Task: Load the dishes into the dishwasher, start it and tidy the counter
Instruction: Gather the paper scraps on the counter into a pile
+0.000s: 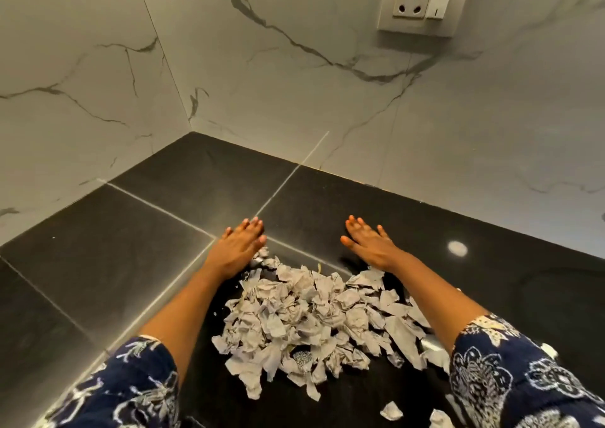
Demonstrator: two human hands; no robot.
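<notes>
From the head camera, a heap of torn, crumpled grey-white paper scraps point(314, 316) lies on the black tiled stone counter point(137, 231), in the corner formed by two white marble-veined wall panels point(294, 84). Both hands reach past the heap to its far edge. The left hand point(240, 242) lies flat, fingers straight and close together, palm down on the counter with its heel touching the far-left scraps. The right hand point(368, 242) is likewise flat and palm down, fingers straight and slightly fanned, its wrist just beside the far-right scraps. Neither grips anything.

The heap sits between the two forearms and on the body side of both hands, so the paper lies towards the person from the palms. Its long axis runs roughly left to right, slanting nearer on the right. A few stray pieces point(391, 410) lie apart at the near right (easy to miss in a single sweep). The two hands look about equally near the heap. This reads as the counter-tidying part: a pull towards the body would likely gather the pile.

A white wall socket with switch point(422, 0) sits high on the right panel.
</notes>
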